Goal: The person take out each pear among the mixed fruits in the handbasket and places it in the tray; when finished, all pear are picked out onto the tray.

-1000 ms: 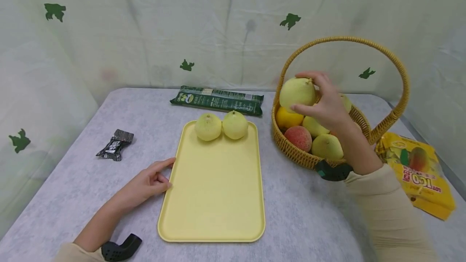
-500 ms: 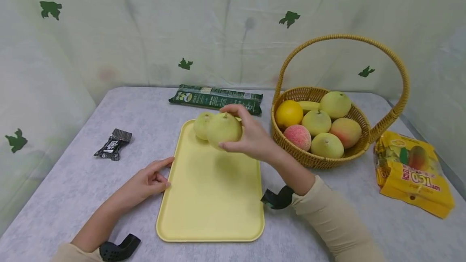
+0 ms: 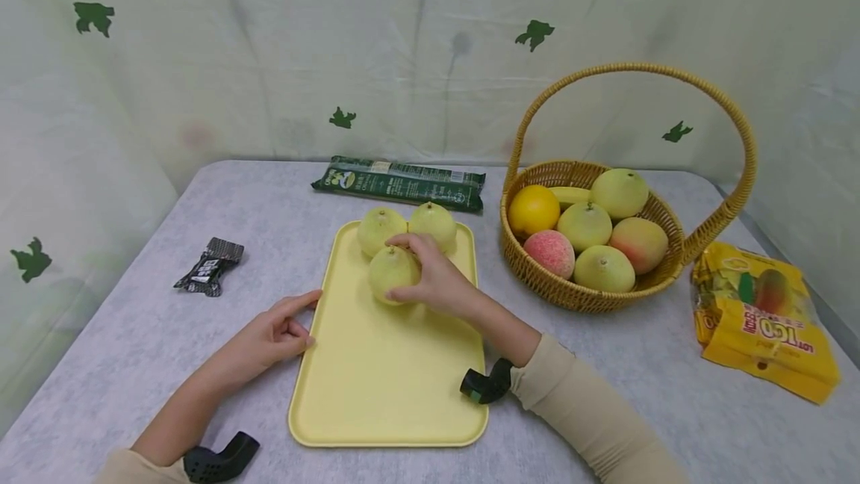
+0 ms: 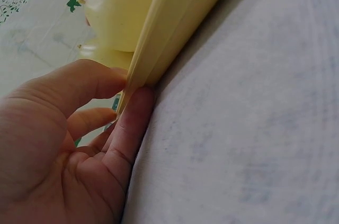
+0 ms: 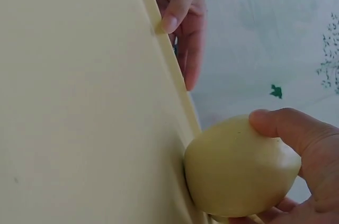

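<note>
My right hand (image 3: 437, 278) grips a pale green pomelo (image 3: 392, 275) by its sides, thumb toward me, low over the yellow tray (image 3: 390, 387). In the right wrist view this pomelo (image 5: 238, 168) is right at the tray's surface. Behind it two more pomelos (image 3: 381, 228) sit side by side at the tray's far end. My left hand (image 3: 262, 342) pinches the tray's left rim; in the left wrist view the thumb lies on the rim and a finger lies under it.
At the right stands a wicker basket (image 3: 578, 297) with a tall handle, holding an orange, a peach, a mango and pomelos. A yellow snack bag (image 3: 766, 320) lies beside it. Behind the tray is a green packet (image 3: 399, 184); a small black wrapped packet (image 3: 210, 267) lies left.
My right hand has brought a pomelo from over the basket leftward to the tray, then lowered it in front of the other two. My left hand has stayed at the rim.
</note>
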Available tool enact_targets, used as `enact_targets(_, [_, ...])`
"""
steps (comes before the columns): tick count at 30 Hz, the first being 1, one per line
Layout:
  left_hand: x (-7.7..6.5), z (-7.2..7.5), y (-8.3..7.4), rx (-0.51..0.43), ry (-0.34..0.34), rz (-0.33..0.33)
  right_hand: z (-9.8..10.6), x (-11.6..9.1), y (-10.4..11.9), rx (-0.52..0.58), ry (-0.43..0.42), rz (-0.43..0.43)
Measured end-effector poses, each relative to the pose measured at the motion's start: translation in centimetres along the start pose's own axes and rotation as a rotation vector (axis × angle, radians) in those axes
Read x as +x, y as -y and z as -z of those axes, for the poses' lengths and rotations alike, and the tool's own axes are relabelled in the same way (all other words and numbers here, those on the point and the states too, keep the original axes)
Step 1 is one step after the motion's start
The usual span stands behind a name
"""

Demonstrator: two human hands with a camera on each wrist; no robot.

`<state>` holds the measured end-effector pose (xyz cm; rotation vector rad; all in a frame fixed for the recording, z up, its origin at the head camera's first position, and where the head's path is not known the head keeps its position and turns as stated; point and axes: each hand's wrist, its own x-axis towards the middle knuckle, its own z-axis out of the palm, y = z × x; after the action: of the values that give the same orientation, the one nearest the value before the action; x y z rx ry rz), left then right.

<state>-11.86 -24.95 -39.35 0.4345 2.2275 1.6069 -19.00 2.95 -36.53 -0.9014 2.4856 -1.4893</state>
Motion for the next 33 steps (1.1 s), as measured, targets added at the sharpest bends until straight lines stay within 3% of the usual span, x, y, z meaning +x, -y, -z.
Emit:
enact_targets(6, [0.0,0.1,-0.1,0.001,0.001,0.01,-0.1,0.4,-0.3,-0.059,0.019,0.076])
enact_targets(15, [-0.2,-0.1,-0.5,-0.015,0.002,-0.005,-0.5,0.5,-0.3,-0.057,0.035,0.057])
enact_targets(19, [-0.2,-0.1,-0.4,-0.018,0.003,-0.027,0.1,0.1,0.4,-0.052,0.069,0.0])
enact_targets(24, [0.0,-0.1,-0.1,-0.015,0.012,-0.049,2.4,-1.1,2.0,-0.06,0.041,0.027])
enact_targets(30, [0.0,0.0,0.0,-0.011,0.013,-0.038,6.7,-3.3,3.3,-0.123,-0.097,0.193])
enact_targets(33, [0.0,0.0,0.1,-0.004,0.011,-0.036,9.0,-4.9,3.5,-0.195,-0.179,0.221])
